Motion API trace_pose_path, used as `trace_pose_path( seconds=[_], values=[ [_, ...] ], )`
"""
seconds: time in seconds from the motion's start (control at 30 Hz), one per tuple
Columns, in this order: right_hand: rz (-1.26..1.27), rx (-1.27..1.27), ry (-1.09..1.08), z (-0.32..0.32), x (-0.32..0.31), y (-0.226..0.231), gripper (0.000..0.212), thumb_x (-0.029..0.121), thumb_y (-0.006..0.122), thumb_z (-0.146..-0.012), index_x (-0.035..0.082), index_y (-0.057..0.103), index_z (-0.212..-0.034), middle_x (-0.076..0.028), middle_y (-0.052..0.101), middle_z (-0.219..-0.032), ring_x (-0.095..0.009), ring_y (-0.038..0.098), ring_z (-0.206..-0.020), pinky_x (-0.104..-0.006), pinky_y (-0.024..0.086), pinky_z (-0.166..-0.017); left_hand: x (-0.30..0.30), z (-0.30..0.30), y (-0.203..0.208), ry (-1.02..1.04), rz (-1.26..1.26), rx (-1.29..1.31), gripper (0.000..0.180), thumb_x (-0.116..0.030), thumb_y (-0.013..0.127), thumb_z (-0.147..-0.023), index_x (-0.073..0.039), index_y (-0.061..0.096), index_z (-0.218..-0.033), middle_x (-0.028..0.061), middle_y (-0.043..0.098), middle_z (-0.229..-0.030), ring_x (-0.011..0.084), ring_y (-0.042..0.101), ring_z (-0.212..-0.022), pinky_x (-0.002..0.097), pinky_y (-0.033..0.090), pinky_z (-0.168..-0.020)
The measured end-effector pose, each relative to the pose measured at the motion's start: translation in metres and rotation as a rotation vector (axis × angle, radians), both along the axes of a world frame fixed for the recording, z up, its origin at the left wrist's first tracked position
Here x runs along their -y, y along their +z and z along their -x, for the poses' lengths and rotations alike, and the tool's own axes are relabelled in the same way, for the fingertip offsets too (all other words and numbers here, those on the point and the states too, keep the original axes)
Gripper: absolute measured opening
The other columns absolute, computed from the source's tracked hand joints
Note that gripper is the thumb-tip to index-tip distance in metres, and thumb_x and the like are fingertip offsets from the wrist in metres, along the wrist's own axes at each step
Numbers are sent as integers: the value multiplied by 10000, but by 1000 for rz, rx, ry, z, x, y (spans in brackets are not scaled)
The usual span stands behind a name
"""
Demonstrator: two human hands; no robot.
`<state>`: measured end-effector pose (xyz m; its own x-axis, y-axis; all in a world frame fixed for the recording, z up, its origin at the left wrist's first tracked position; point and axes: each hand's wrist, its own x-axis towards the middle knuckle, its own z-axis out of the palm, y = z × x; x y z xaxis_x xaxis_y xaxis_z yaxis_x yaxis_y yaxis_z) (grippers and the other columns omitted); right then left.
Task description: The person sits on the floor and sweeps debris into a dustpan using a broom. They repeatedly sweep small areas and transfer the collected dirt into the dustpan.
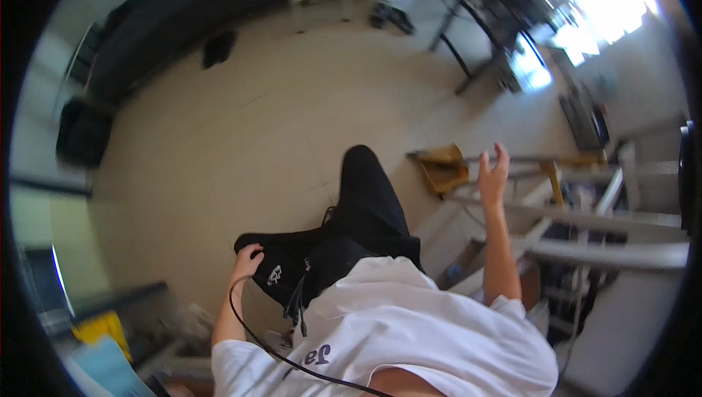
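Observation:
My left hand [248, 259] is beside the knee of my black trousers [371, 207], its fingers loosely bent and apart. I see nothing held in it, and the fingertips are partly hidden against the dark cloth. On the other side, my right hand [494, 172] is raised with thumb and fingers spread and nothing between them. Close to it is a yellow-brown, scoop-like piece [443, 170], blurred, beside a long dark bar. A thin black cable [272, 349] runs across my white shirt [409, 316] toward my left forearm.
A pale metal frame [607, 251] with rails and shelves stands close on my right. Tiled floor [219, 141] stretches ahead. Farther off are a dark-legged table [475, 68], a long dark covered piece [197, 20] and a black box-like object [84, 132]. A yellow item [102, 330] lies at lower left.

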<state>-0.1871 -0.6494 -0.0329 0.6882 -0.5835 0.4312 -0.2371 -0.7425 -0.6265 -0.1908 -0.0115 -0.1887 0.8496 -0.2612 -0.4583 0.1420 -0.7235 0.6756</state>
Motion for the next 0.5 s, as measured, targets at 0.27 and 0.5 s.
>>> trace_pose_path(
  seconds=[0.27,0.5],
  values=[
    [-192,-700,544,-46,-181,-125,609,387,541,-850,167,344,-1382,-250,298,-1406,-420,322,-1276,-441,314,-1030,86,98,30,553,-195,531,356,-199,587,-814,-102,557,-1154,123,451,-1329,366,347,-1266,459,308,-1018],
    [-170,-769,717,-84,-180,-139,629,380,521,-855,166,299,-1403,-258,269,-1414,-424,326,-1269,-450,342,-1007,98,97,33,788,-161,565,220,-151,603,-806,-114,608,-1024,84,531,-1261,328,422,-1227,451,351,-989]
  ],
)
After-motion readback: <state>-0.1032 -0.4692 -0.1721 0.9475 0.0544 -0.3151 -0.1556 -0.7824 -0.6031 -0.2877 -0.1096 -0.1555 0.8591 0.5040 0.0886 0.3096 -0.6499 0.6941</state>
